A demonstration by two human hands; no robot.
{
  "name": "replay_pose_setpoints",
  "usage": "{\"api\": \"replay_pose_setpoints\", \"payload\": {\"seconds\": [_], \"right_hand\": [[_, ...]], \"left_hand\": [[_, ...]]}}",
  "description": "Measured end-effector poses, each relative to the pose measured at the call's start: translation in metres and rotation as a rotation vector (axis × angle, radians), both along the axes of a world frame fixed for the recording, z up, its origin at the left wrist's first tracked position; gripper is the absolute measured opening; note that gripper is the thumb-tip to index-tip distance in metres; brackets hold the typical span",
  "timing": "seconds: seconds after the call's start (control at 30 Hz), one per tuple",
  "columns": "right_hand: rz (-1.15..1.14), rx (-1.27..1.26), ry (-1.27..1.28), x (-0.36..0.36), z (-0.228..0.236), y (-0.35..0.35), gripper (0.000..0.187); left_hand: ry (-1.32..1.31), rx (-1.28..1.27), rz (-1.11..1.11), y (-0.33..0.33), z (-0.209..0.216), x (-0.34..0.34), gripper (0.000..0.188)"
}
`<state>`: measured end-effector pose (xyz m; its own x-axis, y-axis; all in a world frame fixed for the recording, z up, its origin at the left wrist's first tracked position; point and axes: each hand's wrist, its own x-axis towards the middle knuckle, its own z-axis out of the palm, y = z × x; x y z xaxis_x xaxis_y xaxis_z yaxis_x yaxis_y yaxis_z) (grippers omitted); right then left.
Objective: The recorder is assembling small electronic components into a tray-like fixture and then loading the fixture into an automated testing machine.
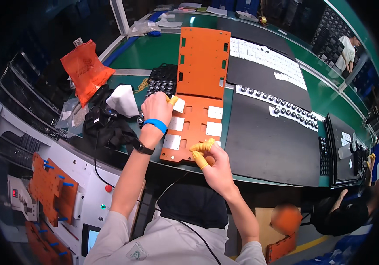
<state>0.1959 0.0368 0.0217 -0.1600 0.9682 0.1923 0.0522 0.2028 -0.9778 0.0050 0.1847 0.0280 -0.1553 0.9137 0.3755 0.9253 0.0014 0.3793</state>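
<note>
An orange hinged fixture lies before me with its lid raised at the far side. Its base carries small white plates in two columns, among them a left-column plate and a right-column plate. My left hand is closed at the top left plate, by a black tray of dark round parts; what its fingers hold is hidden. Over the near right corner of the base, my right hand has its thumb and index finger apart. Yellow finger cots cover fingertips on both hands.
Right of the fixture lies a black mat with white strips bearing round dark parts. At left are an orange bag, a white pouch and a machine. Another person is at the right.
</note>
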Motion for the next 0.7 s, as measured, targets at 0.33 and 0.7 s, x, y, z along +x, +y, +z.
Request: {"api": "replay_pose_setpoints", "payload": {"seconds": [0.33,0.7], "right_hand": [[-0.014,0.012,-0.005,0.019,0.0,-0.009,0.014],[0.01,-0.011,0.044,0.014,-0.003,-0.001,0.016]], "left_hand": [[0.148,-0.065,-0.018,0.009,-0.027,0.013,0.012],[0.492,-0.049,-0.048,0.016,-0.052,0.022,0.011]]}}
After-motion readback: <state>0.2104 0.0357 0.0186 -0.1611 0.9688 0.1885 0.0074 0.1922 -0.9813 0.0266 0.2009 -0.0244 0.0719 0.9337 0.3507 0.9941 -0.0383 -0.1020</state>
